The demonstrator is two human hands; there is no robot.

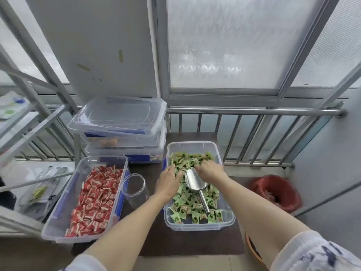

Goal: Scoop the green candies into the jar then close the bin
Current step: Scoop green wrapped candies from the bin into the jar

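Note:
A clear bin point(226, 216) of green candies point(187, 198) stands on the dark table, right of centre. A metal scoop point(194, 179) lies on the candies, mouth away from me and handle toward me. My left hand point(169, 182) rests flat on the candies at the scoop's left, fingers touching its mouth. My right hand point(210, 170) is just beyond the scoop's right edge, its fingers bent down into the candies. An empty clear jar point(134, 189) sits tilted between the two bins. A loose clear lid point(117, 116) lies on the stacked bins behind.
A clear bin point(58, 222) of red candies stands at the left. Stacked lidded bins point(125, 145) sit at the back. A red-lined waste bin point(273, 192) is on the floor at the right, a metal railing point(254, 111) behind the table, and a shelf frame point(29, 114) at far left.

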